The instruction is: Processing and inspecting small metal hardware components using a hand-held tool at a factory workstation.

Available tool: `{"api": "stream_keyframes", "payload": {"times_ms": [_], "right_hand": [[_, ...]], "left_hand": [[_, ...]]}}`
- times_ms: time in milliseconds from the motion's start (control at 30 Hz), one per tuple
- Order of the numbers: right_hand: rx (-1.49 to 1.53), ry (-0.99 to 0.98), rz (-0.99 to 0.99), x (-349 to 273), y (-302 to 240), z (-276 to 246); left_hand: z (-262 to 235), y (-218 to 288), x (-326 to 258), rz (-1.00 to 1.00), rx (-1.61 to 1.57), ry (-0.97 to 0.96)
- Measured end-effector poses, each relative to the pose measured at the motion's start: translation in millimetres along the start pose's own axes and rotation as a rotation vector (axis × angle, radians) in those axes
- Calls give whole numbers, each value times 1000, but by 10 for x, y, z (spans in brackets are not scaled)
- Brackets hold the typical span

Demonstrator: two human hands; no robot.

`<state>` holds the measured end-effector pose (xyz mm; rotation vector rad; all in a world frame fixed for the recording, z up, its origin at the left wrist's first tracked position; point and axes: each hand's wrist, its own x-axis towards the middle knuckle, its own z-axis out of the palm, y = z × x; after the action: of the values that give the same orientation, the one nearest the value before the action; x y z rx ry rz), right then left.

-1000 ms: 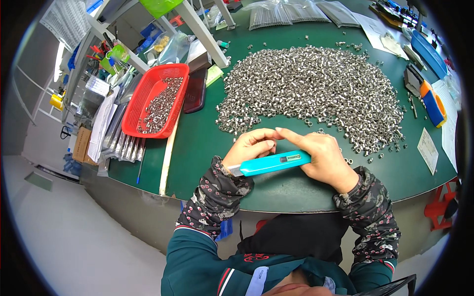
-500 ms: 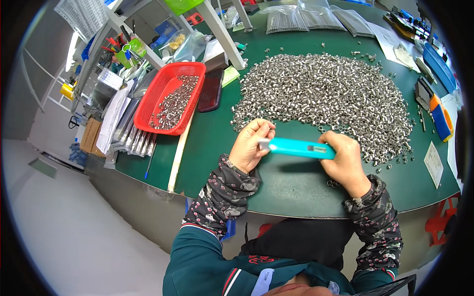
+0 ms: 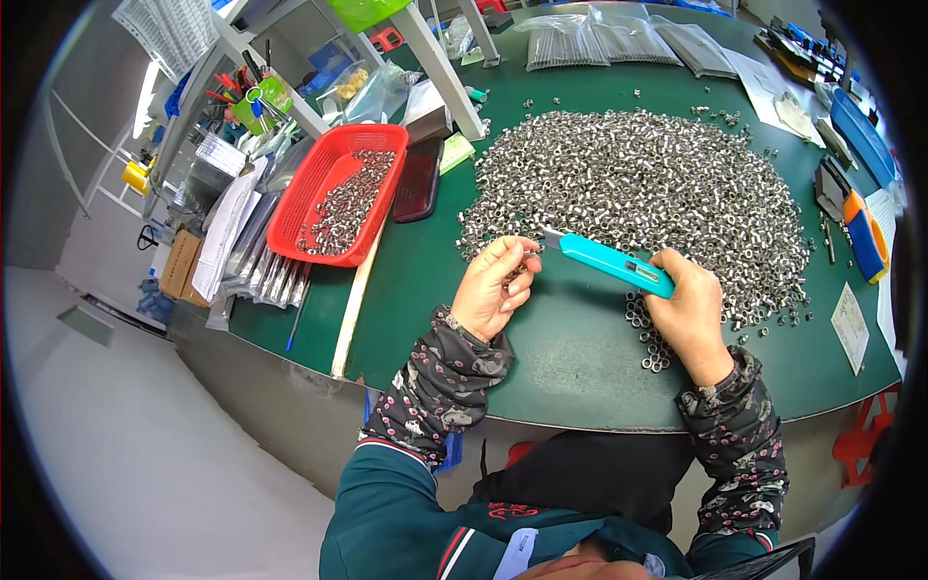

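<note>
Head view: right hand (image 3: 690,307) gripping teal cutter (image 3: 611,262); left hand (image 3: 488,288) curled, pinching metal rings (image 3: 531,253) (mostly hidden).

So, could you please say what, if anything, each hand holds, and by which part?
The right hand holds the teal utility knife by its rear end. The left hand seems to hold small metal rings; exactly where is unclear.
</note>
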<state>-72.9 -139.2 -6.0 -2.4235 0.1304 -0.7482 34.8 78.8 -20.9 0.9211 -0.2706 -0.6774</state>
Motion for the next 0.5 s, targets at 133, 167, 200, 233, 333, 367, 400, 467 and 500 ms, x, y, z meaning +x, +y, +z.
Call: {"api": "stream_keyframes", "payload": {"times_ms": [133,167,200,233,333,367,400,467,500], "right_hand": [[-7,18,-4,1,1,0],[-18,20,0,0,0,-1],[-18,20,1,0,3,-1],[-22,18,2,-1,8,-1],[-19,14,-1,3,-5,-3],[-17,13,-2,2,-6,-4],[-18,13,-1,1,-2,-2],[-18,10,-3,0,8,3],[-18,10,-3,0,9,1]], "left_hand": [[5,-9,8,5,9,0],[9,-11,8,4,9,-1],[12,-12,8,7,11,2],[14,-15,9,11,13,4],[-4,-15,5,21,12,-11],[-4,-19,8,20,11,-11],[-5,-22,9,21,14,-9],[5,-17,8,21,17,-6],[22,-3,3,11,13,-1]]}}
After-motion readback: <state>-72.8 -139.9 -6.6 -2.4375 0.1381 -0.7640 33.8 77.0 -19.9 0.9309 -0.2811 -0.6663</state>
